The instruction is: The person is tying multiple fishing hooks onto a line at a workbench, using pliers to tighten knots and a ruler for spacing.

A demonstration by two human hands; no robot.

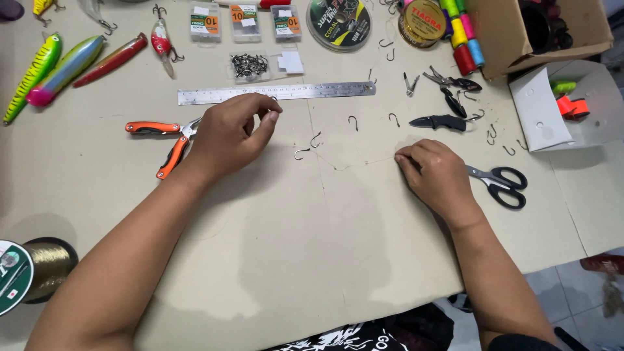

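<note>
Head view: both hands, left (227,136) and right (434,174), pinch thin line; bare cardboard (292,260) below.

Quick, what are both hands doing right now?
Left hand: pinched shut; whether it holds something cannot be told.
Right hand: curled, fingertips pressing the thin line on the table.

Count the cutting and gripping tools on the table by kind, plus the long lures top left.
Scissors: 1
Folding knife: 1
Orange-handled pliers: 1, beside the left hand
Small dark pliers: 1
Nail clipper: 1
Long lures: 3
Total: 8
The right hand rests near the scissors.
</note>
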